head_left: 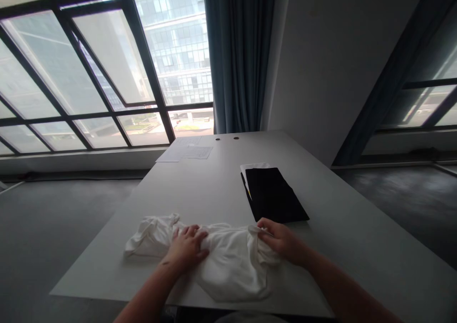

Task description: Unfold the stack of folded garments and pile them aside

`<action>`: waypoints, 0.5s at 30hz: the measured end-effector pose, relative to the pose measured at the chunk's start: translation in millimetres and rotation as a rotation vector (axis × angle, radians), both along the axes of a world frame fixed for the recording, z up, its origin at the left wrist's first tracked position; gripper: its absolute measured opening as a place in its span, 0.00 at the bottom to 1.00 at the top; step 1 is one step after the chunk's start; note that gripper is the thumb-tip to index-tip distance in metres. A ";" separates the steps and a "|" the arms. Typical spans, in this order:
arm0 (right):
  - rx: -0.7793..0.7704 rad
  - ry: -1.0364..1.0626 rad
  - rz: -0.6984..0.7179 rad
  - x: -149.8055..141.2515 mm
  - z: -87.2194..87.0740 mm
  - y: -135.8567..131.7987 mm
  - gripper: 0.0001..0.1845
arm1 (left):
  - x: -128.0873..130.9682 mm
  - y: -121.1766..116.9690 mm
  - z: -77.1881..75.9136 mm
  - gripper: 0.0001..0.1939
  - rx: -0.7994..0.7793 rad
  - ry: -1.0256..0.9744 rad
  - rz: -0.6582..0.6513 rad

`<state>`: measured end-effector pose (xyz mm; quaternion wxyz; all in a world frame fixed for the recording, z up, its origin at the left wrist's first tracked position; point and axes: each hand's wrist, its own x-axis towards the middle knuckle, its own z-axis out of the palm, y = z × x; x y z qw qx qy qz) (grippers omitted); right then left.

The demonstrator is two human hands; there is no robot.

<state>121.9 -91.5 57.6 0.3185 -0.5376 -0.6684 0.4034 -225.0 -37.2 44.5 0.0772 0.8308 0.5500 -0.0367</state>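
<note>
A crumpled white garment (232, 266), which looks like a T-shirt, lies bunched across the near part of the table. Pressed on its middle is my left hand (186, 249), with the fingers spread over the fabric. At the garment's right side, my right hand (282, 239) pinches a fold of the cloth between thumb and fingers. Part of the fabric is hidden beneath both hands. Just beyond my right hand lies a folded black cloth (276, 194), with a white folded piece (255, 165) showing from under its far left edge.
The white table (171, 185) stretches away from me, its near edge close to my body. Paper sheets (196, 152) lie at the far left, near two round holes in the tabletop. Windows (174, 52) and a blue curtain (241, 56) stand behind the table.
</note>
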 end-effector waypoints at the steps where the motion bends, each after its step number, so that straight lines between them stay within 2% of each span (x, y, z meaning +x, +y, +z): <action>1: 0.017 -0.037 -0.001 3.5 -2.0 -6.8 0.17 | 4.2 0.9 -3.3 0.20 0.021 0.046 0.027; 3: 0.052 -0.085 -0.096 21.9 2.3 -13.6 0.18 | -0.8 13.3 3.2 0.15 0.061 0.116 0.099; 5: 0.074 -0.082 -0.210 45.9 9.8 -13.5 0.20 | -15.3 37.1 23.6 0.14 0.024 0.113 0.131; 6: 0.073 -0.056 -0.223 55.9 12.7 -12.2 0.21 | -23.0 51.8 37.7 0.13 0.008 0.097 0.136; 8: 0.090 0.021 -0.181 66.7 14.7 -10.2 0.24 | -36.4 84.2 72.1 0.13 0.064 0.072 0.160; 11: 0.168 0.046 -0.092 62.1 9.8 -11.0 0.24 | -53.2 134.1 135.8 0.12 0.312 -0.012 0.294; 13: 0.223 -0.005 -0.108 55.1 3.4 -12.3 0.21 | -66.1 164.9 180.2 0.17 0.497 -0.113 0.406; 15: 0.268 -0.045 -0.152 52.9 -4.3 -12.0 0.18 | -80.2 192.5 217.1 0.18 0.642 -0.193 0.458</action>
